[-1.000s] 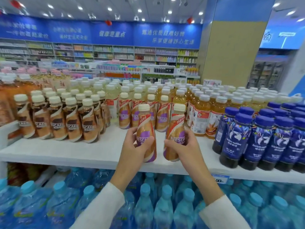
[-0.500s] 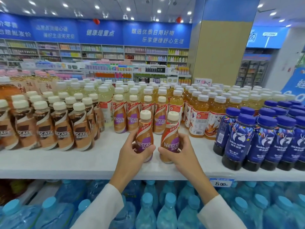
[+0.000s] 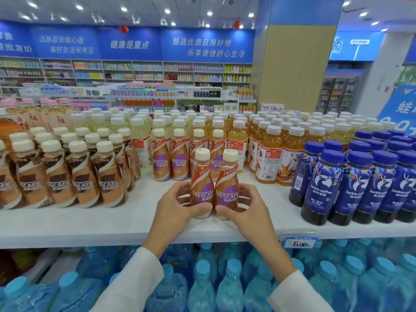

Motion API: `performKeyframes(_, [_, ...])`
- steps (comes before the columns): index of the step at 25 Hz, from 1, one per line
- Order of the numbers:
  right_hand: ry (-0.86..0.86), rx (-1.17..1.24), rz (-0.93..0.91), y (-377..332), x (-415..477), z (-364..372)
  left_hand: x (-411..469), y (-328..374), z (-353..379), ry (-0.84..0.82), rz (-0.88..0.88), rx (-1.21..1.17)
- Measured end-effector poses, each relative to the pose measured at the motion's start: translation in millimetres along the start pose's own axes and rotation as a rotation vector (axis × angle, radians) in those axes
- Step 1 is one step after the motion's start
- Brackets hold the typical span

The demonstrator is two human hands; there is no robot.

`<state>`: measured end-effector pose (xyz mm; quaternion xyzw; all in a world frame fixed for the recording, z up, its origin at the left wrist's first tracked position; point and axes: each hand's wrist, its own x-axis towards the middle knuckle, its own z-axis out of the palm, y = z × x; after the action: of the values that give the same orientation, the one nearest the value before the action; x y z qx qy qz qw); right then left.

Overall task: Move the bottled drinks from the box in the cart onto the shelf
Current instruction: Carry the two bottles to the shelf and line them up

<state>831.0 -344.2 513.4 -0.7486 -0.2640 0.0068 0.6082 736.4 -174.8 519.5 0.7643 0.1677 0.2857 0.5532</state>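
Lower sides of held bottles (image 3: pixel 202 183) hidden behind fingers (image 3: pixel 180 192), leftmost brown bottle (image 3: pixel 3 188) cut off, far shelves (image 3: pixel 135 70) blurred

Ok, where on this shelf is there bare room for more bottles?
Bare shelf runs along the front edge, before the brown Nescafe bottles left of the left hand, and between the right hand and the blue coffee bottles. Behind, rows stand packed.

Blue-capped water bottles (image 3: pixel 202 289) stand below a price tag (image 3: pixel 300 243), blue banners (image 3: pixel 207 45) far behind.
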Motion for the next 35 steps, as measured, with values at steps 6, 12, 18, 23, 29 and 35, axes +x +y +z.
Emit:
performKeyframes(6, [0.029,0.013,-0.009,-2,-8,3,-7,5,3,0.019,0.019,0.035])
performKeyframes(12, [0.071,-0.025,0.057,0,21,1,-6,9,8,0.064,-0.005,0.07])
performKeyframes(18, [0.067,-0.033,0.125,15,98,-5,-4,2,-3,0.097,-0.032,0.073])
performKeyframes(23, [0.088,-0.061,0.121,25,127,6,-3,-4,-11,0.107,-0.042,0.076])
performKeyframes(29, [0.103,-0.048,0.125,27,133,12,-2,-8,-10,0.111,-0.046,0.073])
performKeyframes(35, [0.114,-0.045,0.092,30,133,13,-4,-7,-9,0.118,-0.052,0.079])
